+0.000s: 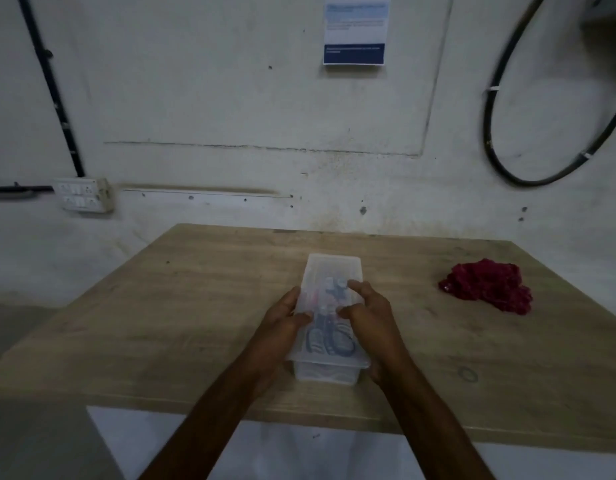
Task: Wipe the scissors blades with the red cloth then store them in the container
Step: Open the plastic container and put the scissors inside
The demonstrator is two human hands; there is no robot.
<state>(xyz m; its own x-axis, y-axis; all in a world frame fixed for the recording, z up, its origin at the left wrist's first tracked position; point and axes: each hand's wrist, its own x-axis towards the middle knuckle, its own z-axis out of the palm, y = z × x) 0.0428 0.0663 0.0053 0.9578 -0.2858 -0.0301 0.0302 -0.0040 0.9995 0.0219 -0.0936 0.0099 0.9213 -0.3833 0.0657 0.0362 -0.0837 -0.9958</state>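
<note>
Both hands on the lidded container (329, 327) mid-desk (195, 323): left hand (286, 322) and right hand (367, 315), fingers curled over the lid edges. Scissors (329, 336) visible inside; cloth (486, 285) well apart, right. Likely opening or closing the lid: keep pressure even on both sides.

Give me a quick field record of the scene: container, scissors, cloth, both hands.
container: clear plastic box, lid on, mid-table
scissors: inside the box, blue handles toward the person
cloth: red, bunched, on the table right of the box, untouched
left hand: grips the box's left side, thumb on the lid
right hand: grips the right side, fingers on the lid
table: wooden
</note>
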